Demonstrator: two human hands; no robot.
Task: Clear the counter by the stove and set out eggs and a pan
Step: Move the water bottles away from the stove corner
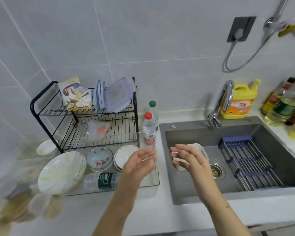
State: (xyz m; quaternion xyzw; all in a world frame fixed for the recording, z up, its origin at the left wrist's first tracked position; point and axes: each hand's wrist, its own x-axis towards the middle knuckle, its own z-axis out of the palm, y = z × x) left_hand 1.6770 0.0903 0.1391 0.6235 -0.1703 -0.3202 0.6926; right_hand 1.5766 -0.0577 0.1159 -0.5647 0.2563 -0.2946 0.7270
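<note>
Between the dish rack (85,116) and the sink (194,167), both hands hover empty with fingers loosely spread, left hand (138,165) over the counter (160,212), right hand (188,157) above the basin.

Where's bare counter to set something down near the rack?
Free: the counter strip in front of the clear drip tray, left of the sink. Crowded: the tray under the black rack holds bowls and a lying bottle; two upright bottles fill the gap between rack and sink. Both hands, left and right, hover open there.
</note>
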